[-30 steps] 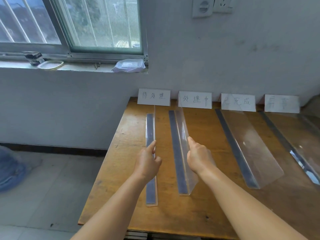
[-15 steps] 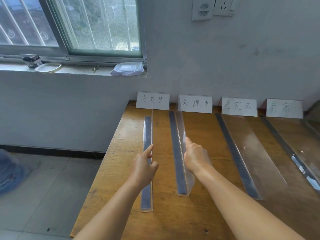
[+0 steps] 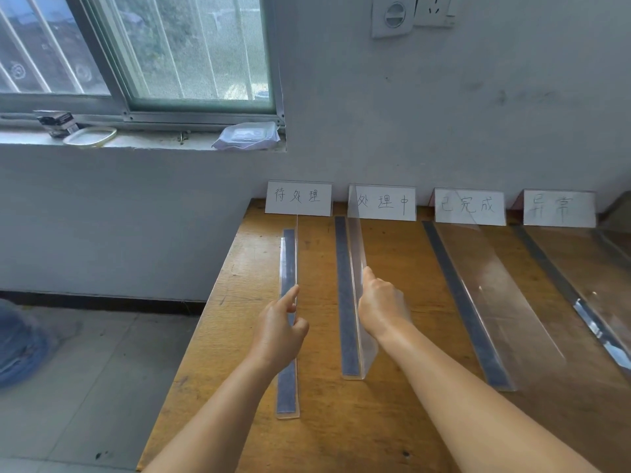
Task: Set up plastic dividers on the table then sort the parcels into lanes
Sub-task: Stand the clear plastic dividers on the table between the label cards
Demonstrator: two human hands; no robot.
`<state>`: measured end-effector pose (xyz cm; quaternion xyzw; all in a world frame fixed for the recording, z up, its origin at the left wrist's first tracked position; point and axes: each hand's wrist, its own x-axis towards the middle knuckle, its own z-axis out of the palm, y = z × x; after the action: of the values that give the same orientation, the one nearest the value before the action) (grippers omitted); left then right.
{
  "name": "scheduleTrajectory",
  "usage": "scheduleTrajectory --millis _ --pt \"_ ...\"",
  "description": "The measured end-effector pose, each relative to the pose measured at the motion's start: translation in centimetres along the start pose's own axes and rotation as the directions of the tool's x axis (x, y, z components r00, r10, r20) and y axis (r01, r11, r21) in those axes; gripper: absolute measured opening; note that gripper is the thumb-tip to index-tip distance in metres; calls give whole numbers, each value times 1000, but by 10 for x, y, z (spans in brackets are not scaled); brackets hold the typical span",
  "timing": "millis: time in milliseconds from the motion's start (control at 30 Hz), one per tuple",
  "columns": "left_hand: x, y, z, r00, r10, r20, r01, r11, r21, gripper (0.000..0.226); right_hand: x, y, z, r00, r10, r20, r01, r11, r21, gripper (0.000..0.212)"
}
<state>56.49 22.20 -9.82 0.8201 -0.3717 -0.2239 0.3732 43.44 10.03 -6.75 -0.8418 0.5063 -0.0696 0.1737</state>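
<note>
**Both hands on two clear dividers at the worktop's left end**

The left hand pinches the upright wall of the leftmost divider, forefinger stretched along the thin top edge and the other fingers curled at its side. The right hand holds the second divider, forefinger pointing along the clear wall and the rest of the fingers wrapped behind it. Each divider is an L of clear plastic with a dark strip on its foot, lying on the wooden worktop and running towards the wall. Two more dividers, the third divider and the fourth divider, lie to the right, well apart.

Four white cards lean against the grey wall at the worktop's far edge. They read 待处理, 处理中, 已完成 and 异常.

Above to the left are a barred window and a sill carrying a wrapped packet, a shallow dish and a small box. A wall socket sits higher up. The floor is grey tile.
</note>
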Motion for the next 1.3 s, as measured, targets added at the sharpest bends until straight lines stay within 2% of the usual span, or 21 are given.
scheduleTrajectory --millis 133,367,467,533,667,733,900,1033,1200,1300 --pt "1 0 -1 1000 3 1 -3 1000 12 59 -2 1 -3 999 -8 51 7 1000 13 58" --pt "-1 5 -1 1000 -9 7 9 1000 17 59 -8 1 -3 995 -27 94 20 997 71 79" --pt "-3 7 -2 1000 0 -11 1 997 79 59 -10 3 -3 996 -28 79 21 996 83 86" --pt "-5 10 -3 998 -5 -59 14 990 140 53 -11 3 -4 997 -55 57 49 994 93 86" --pt "-7 17 -10 990 -12 -142 51 961 271 21 -13 -5 -11 983 -186 -4 185 978 100 78" --pt "-7 17 -20 987 -21 -157 67 952 297 12 -13 -12 -13 964 -267 -5 266 958 107 70" --pt "-11 8 -53 969 37 -244 41 951 308 25 -6 -35 -10 900 -433 61 419 894 158 59" --pt "-19 -4 -85 951 106 -292 3 937 348 23 4 -71 -1 833 -553 13 542 821 177 59" --pt "-30 -24 -131 942 178 -285 -44 906 420 21 22 -134 7 714 -699 -40 700 714 17 61" --pt "-34 -36 -162 928 265 -262 -116 873 473 19 38 -168 15 680 -732 -32 725 679 -113 58"
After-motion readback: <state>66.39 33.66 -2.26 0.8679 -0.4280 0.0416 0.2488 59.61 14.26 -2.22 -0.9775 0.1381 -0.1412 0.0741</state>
